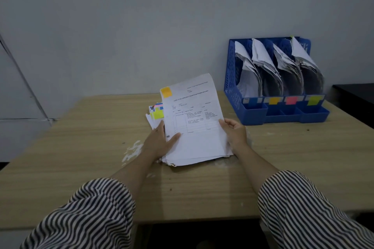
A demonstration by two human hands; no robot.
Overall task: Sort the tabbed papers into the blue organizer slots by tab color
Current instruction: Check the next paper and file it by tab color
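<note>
A printed sheet with an orange tab at its top left corner is lifted at the far end over a stack of tabbed papers on the wooden table. My left hand holds the sheet's left edge, thumb on top. My right hand grips its right edge. The stack underneath shows yellow, blue and pink tabs at its far left. The blue organizer stands at the back right, with blue, orange, pink and yellow-green labels on its slots, each slot holding papers.
A grey wall runs behind the table. A dark surface sits at the far right beyond the organizer. White scuffed patches mark the tabletop near my left wrist. My striped sleeves fill the bottom of the view.
</note>
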